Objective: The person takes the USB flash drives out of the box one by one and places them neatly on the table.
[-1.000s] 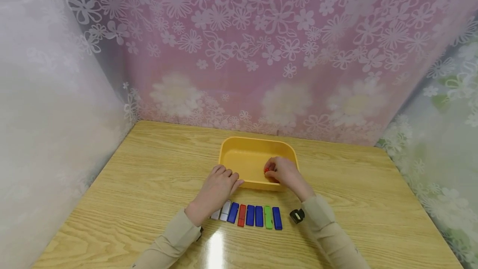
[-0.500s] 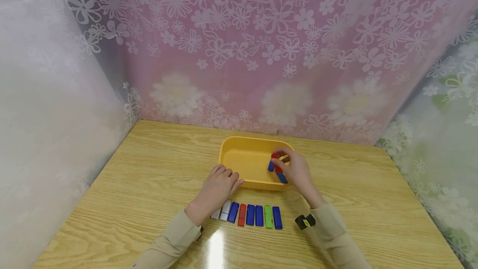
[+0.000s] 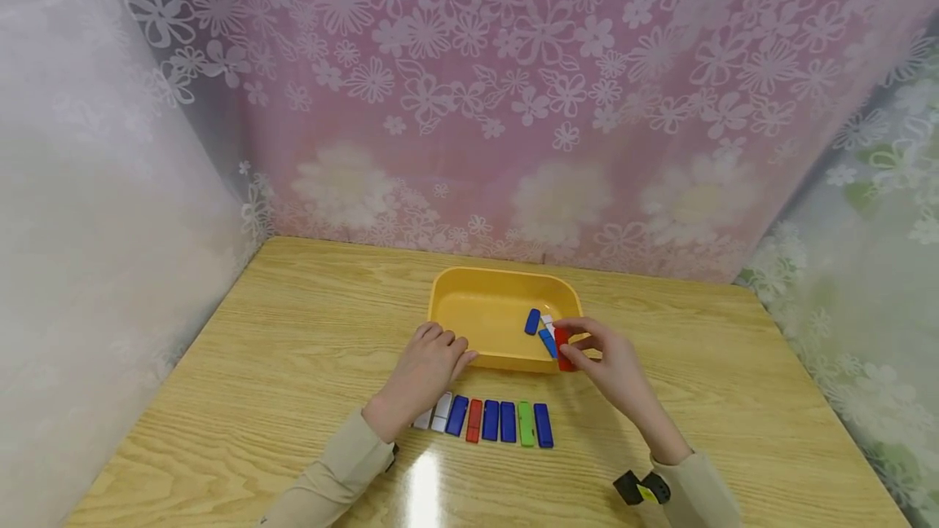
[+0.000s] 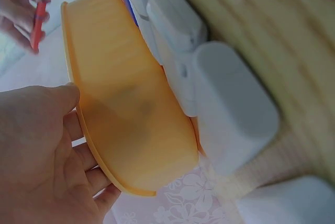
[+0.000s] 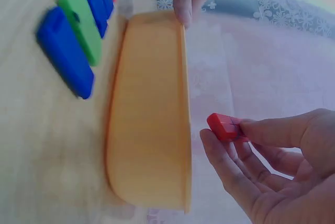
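Observation:
A small red plastic block [image 3: 562,349] is pinched between the thumb and fingers of my right hand [image 3: 609,361], above the front right rim of the yellow tray [image 3: 484,362]. In the right wrist view this red block [image 5: 226,126] is clear of the rim. My left hand [image 3: 425,369] grips the tray's front left rim. In the left wrist view, its fingers [image 4: 86,156] reach over the edge. Inside the tray, toward the right, lie a dark blue block [image 3: 532,322], a lighter blue block [image 3: 548,342] and a partly hidden white piece [image 3: 547,322].
In front of the tray runs a row of narrow blocks: white [image 3: 442,414], several blue, red [image 3: 473,420], green [image 3: 526,424], with a blue block [image 3: 543,425] at the right end. The left forearm covers the row's left part. Flowered curtains [image 3: 469,104] surround the wooden table [image 3: 330,300].
My right hand has lifted the red block from inside the tray and moved it right and nearer, uncovering the pieces there. My left hand stays on the rim.

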Demonstrator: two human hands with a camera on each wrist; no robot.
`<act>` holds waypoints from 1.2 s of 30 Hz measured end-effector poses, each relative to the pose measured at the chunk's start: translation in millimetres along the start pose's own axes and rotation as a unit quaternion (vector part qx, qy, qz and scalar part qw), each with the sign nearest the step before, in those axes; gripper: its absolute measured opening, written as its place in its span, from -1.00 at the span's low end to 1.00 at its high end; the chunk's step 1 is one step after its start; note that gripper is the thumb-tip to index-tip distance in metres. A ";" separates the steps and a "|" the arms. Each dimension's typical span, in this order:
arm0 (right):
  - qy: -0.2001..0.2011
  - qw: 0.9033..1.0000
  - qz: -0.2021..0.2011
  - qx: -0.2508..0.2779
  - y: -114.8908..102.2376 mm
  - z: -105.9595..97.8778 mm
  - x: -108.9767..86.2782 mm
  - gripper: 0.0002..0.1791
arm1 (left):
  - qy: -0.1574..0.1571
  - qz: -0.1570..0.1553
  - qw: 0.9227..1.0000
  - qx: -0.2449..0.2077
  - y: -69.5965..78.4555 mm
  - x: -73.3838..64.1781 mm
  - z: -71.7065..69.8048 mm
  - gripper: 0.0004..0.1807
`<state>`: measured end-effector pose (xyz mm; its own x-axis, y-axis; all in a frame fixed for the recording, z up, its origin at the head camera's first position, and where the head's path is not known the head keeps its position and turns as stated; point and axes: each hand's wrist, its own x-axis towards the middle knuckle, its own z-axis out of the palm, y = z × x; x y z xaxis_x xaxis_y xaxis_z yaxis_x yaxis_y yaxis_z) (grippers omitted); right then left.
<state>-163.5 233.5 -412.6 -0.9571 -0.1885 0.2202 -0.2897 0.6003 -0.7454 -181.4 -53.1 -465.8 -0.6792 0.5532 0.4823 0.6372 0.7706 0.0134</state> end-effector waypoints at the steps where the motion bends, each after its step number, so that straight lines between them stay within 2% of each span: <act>1: -0.007 1.000 0.005 0.003 0.0 -0.6 -4.2 -0.67 | 0.003 0.001 1.000 0.000 -0.1 0.0 0.1 -0.70; 6: -0.028 0.999 0.028 0.002 1.5 -0.2 -22.7 -0.68 | 0.016 0.008 1.000 0.000 0.0 0.1 0.4 -0.69; 13: -0.070 0.995 0.069 -0.001 9.9 10.2 -41.1 -0.69 | 0.010 0.003 1.000 -0.004 0.4 0.2 -0.6 -0.70; 21: -0.126 0.987 0.099 -0.023 17.2 20.8 -49.8 -0.68 | 0.019 0.009 1.000 -0.004 0.7 0.1 -0.8 -0.70; 28: -0.132 0.983 0.123 -0.040 20.3 24.7 -49.5 -0.70 | 0.020 0.011 1.000 -0.002 0.0 -0.4 0.3 -0.70; 36: -0.142 0.984 0.085 -0.070 24.1 24.4 -48.1 -0.74 | 0.017 0.009 1.000 -0.001 -0.3 0.1 0.4 -0.70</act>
<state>-124.2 238.0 -456.5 -0.9569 -0.2729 -0.0991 -0.1428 0.7397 -0.6576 -181.8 -53.3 -466.1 -0.6545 0.5568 0.5115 0.6507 0.7593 0.0061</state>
